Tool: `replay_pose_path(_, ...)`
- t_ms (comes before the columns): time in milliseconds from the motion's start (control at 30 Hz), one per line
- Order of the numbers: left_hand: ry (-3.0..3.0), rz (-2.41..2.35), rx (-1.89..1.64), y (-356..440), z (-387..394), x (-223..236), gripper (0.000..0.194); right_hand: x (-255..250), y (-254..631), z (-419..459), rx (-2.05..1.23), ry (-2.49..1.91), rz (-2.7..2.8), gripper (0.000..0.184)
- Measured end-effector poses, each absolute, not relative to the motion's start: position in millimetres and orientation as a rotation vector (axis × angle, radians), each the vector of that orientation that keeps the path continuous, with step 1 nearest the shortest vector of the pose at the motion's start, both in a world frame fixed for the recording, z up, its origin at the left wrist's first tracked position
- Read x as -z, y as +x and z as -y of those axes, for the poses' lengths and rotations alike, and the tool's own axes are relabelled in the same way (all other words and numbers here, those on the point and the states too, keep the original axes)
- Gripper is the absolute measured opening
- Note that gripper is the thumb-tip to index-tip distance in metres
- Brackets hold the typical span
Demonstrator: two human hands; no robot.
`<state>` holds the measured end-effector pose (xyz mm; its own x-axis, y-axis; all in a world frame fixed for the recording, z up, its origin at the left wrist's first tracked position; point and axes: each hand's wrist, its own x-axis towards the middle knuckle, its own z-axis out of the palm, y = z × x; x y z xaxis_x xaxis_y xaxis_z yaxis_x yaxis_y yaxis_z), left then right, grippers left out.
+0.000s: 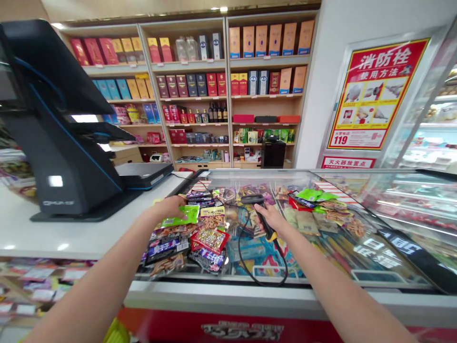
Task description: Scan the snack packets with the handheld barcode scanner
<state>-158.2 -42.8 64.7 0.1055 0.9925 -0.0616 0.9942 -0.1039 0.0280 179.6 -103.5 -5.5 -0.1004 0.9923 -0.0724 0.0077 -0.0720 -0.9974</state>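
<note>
My left hand (171, 207) is closed on a bright green snack packet (181, 217), held just above a heap of snack packets (200, 238) on the glass lid of a chest freezer (321, 267). My right hand (269, 218) grips the handle of a black barcode scanner (254, 202), its head turned toward the green packet. The scanner's black cable (246, 267) loops over the glass toward me. A second cluster of packets (317, 209), some green, lies to the right of the scanner.
A black checkout terminal (53, 143) stands on the white counter (43, 233) at the left. Shelves of boxed goods and bottles (214, 85) fill the back wall. A red fire-hydrant poster (374, 90) hangs at the right, beside a refrigerated display (435, 128).
</note>
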Motion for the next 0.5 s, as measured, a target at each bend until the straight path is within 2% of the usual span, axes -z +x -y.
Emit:
replay_pose_path(133, 2.308, -2.063, -0.06, -156.5, 44.1, -69.0, 0.038, 6.5, 182.0, 106.5, -1.343, -1.226, 1.213, 0.032)
replay_pose_path(300, 2.271, -1.957, -0.456, -146.4, 32.7, -75.4, 0.011, 5.6, 189.2, 110.4, -1.329, -1.22, 1.172, 0.034)
replay_pose_path(500, 1.828, -1.482, -1.149, -81.2, 12.3, -60.7, 0.02, -2.7, 200.7, 113.2, -1.362, -1.143, 1.079, 0.033)
